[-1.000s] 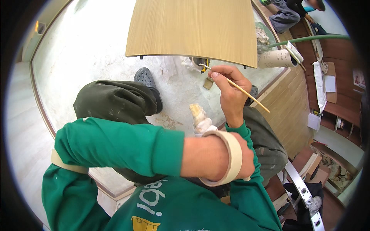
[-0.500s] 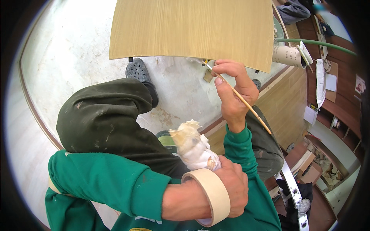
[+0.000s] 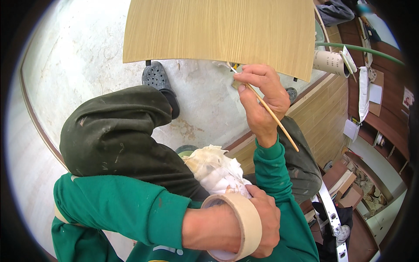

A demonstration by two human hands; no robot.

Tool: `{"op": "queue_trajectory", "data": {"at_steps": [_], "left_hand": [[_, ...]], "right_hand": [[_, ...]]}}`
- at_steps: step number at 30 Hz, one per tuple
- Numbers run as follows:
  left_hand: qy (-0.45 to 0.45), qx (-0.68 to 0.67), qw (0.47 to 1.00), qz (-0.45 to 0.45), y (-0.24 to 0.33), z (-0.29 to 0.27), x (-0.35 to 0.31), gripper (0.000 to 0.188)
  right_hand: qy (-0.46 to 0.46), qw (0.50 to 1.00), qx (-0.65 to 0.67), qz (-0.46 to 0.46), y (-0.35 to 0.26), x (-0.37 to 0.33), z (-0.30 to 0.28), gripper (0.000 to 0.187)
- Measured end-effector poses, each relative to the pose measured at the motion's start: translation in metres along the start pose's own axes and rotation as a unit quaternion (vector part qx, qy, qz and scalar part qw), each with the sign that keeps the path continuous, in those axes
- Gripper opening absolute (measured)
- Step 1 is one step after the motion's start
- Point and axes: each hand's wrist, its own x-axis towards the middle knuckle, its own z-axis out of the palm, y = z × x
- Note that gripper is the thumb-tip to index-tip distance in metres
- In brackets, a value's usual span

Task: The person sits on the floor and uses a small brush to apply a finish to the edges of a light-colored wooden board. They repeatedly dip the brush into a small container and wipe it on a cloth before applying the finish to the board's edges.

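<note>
My right hand (image 3: 264, 98) pinches a thin paintbrush (image 3: 277, 120) with a wooden handle. Its pale tip lies close to the front edge of a wood-grain board (image 3: 218, 30); whether they touch I cannot tell. Across my lap reaches my left arm, its hand (image 3: 262, 218) closed on a crumpled, off-white wrapped bundle (image 3: 218, 170) with ragged edges at the top. What the bundle contains is hidden. Around my left wrist hangs a wide roll of masking tape (image 3: 248, 225).
Dark short legs hold the board above a stained pale floor (image 3: 87, 56). A grey clog (image 3: 157, 83) is on my foot below its edge. To the right are a cardboard tube (image 3: 329, 62), a green hose (image 3: 362, 49) and a metal rail (image 3: 334, 222). Another person's trousered leg (image 3: 336, 13) shows at top right.
My right hand has shifted slightly left and up with the paintbrush, its tip now nearer the board's edge. The bundle in my left hand has turned and shows a wider, more spread top.
</note>
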Motion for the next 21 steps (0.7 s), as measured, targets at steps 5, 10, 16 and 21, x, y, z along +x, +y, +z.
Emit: {"op": "queue_trajectory", "data": {"at_steps": [5,10,16,21], "left_hand": [[-0.014,0.027,0.999,-0.012,0.003,0.01,0.002,0.03],[-0.002,0.072,0.997,0.006,0.003,0.013,0.001,0.029],[-0.002,0.059,0.998,0.006,0.0,0.011,-0.001,0.029],[0.016,0.058,0.998,-0.002,0.001,0.015,-0.001,0.029]], "right_hand": [[-0.004,1.0,-0.004,0.012,0.002,-0.002,0.001,0.026],[0.002,1.0,0.003,0.013,0.0,-0.001,0.001,0.026],[0.006,1.0,0.0,0.011,0.002,0.0,0.003,0.026],[0.007,1.0,-0.005,0.013,0.0,0.0,0.003,0.026]]}}
